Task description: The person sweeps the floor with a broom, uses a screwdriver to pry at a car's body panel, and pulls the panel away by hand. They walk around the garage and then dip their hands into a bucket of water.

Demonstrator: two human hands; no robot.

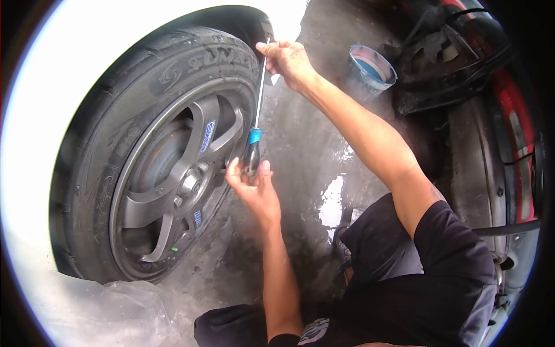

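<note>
A long screwdriver (254, 137) with a black and blue handle stands nearly upright in front of the wheel. My left hand (258, 196) has its fingers and thumb around the lower end of the handle. Higher up, my right hand (289, 62) pinches the metal shaft close to its tip. The tip is at the edge of the wheel arch (263, 28) on a white car body (87, 52); what it touches there is too small to make out. Just left of both hands is the tyre (95, 173) with its grey spoked rim (191, 182).
A bucket (373, 68) with bluish contents stands on the wet concrete floor (315, 144). Dark car parts (445, 63) and a red and grey car body (514, 124) line the right side. Clear plastic sheeting (110, 309) hangs below the tyre at lower left.
</note>
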